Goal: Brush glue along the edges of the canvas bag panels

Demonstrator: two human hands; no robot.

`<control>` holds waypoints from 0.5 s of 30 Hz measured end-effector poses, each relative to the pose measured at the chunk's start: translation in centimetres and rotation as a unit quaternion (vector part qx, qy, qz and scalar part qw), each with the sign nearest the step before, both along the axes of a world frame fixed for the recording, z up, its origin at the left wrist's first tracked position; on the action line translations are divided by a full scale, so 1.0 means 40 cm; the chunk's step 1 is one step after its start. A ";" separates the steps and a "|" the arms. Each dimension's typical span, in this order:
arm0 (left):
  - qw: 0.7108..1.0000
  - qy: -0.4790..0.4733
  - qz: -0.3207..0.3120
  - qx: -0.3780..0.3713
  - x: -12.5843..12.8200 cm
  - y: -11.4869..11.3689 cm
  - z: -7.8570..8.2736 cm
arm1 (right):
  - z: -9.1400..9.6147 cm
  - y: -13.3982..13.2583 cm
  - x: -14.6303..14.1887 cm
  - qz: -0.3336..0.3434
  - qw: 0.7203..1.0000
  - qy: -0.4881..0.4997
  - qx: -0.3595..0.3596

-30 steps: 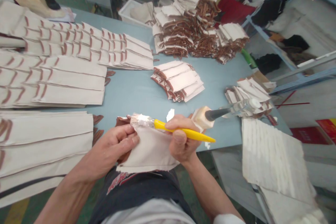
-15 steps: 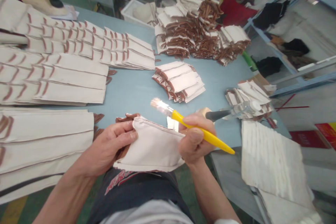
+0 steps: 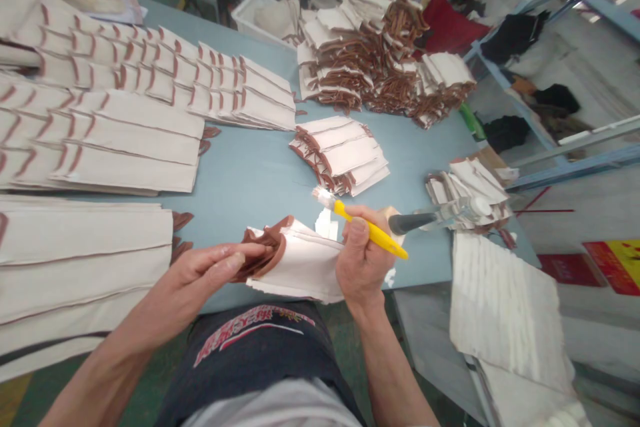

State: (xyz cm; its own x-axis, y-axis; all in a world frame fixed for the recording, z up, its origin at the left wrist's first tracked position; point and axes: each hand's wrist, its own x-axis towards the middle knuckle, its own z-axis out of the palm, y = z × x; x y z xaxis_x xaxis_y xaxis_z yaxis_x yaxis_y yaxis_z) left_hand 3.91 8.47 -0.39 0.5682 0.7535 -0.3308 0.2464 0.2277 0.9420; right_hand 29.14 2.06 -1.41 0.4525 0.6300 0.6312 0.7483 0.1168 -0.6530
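Note:
My right hand (image 3: 361, 260) is closed round a brush (image 3: 373, 230) with a yellow handle and pale bristles pointing up and left. That same hand also grips the right end of a bundle of cream pieces (image 3: 305, 260) with brown edging, held over the table's near edge. At the bundle's left end, my left hand (image 3: 215, 273) has its fingers among the brown edges, thumb on top. How many pieces the bundle has I cannot tell. Just beyond it are a small white scrap (image 3: 326, 223) and a black-handled tool (image 3: 413, 221).
Overlapping rows of cream pieces (image 3: 125, 147) cover the left of the blue table (image 3: 240, 173). A small stack (image 3: 345, 150) lies mid-table, with a large heap (image 3: 360, 47) behind it. At right are another stack (image 3: 467, 193) and a whitish ridged sheet (image 3: 505, 307). Shelving (image 3: 530, 100) stands beyond.
The bundle has turned and its brown edges now face up at the left. My left hand has shifted slightly down and left, its fingers straighter. The brush has tilted and moved a little.

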 end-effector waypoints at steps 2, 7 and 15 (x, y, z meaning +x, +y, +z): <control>0.998 0.012 0.021 0.054 -0.009 -0.019 -0.006 | 0.008 -0.006 0.006 -0.012 0.999 0.038 -0.004; 0.986 0.019 0.062 0.151 0.010 -0.047 -0.037 | 0.043 -0.002 0.001 -0.017 0.991 0.126 0.037; 0.980 -0.018 -0.070 0.184 0.056 -0.032 -0.038 | 0.032 0.029 0.023 -0.043 0.985 0.160 0.037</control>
State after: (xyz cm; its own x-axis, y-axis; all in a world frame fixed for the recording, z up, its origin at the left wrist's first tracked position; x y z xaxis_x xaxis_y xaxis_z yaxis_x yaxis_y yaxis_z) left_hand 6.15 7.20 -1.93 0.6807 0.7320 -0.0290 0.2152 -0.1620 0.9630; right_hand 30.07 3.23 -0.13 0.6858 0.5384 0.4897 0.5140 0.1182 -0.8496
